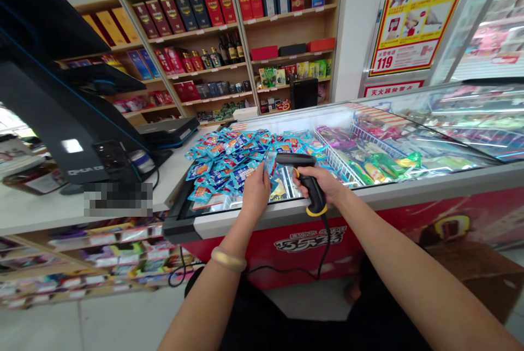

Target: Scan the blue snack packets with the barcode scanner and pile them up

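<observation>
Our left hand (257, 192) pinches a small blue packet (270, 164) upright between thumb and fingers, while our right hand (321, 179) is wrapped around the handle of a black and yellow scanner (314, 194). The scanner's nose points at the packet, just beside it; we cannot tell whether the two touch. Beyond and to the left of our left hand, a loose heap of similar packets (221, 161) spreads over the glass top of a freezer (229, 225). A cord (324, 253) hangs from the scanner below our right hand and loops down in front of the freezer.

As we judge it, a crease or a tilt in the soft wrapper could spoil a reading, and our own fingers might cover the printed code. With packets heaped so loosely, a brush of our left wrist could send some sliding off the near edge, or mix handled ones with the rest. The slack cord, running close to our legs, might snag and tug the scanner off its aim.
</observation>
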A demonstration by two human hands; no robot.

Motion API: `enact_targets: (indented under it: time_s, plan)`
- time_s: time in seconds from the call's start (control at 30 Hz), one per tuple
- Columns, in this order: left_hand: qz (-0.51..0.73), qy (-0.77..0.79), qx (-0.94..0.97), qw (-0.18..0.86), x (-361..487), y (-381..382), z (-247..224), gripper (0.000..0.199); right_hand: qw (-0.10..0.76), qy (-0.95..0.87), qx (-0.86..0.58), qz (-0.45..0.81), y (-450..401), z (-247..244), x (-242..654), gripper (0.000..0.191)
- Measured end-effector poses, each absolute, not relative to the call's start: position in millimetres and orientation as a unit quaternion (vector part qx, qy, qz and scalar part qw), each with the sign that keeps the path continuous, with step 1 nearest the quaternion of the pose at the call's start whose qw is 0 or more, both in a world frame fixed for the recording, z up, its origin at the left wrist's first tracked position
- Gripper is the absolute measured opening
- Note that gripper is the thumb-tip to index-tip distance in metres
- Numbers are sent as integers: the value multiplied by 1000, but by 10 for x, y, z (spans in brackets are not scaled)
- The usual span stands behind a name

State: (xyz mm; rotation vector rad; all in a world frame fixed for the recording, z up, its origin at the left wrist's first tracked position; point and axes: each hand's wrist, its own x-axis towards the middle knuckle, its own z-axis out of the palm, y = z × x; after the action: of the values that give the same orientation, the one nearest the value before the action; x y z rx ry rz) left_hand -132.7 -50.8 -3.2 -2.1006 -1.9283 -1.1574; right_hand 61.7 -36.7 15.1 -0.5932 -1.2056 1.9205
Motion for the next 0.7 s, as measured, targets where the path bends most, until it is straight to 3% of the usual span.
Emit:
enact_targets:
  time_s: [0.43, 0.7]
  plan:
    - [-336, -638, -689, 67, -1336, -506, 4, 37, 410, -431, -249, 764, -343, 173, 694, 20]
    - [-255, -565, -783, 53, -584, -272, 234, 45, 508, -358, -294, 726, -170, 206, 1786, 16]
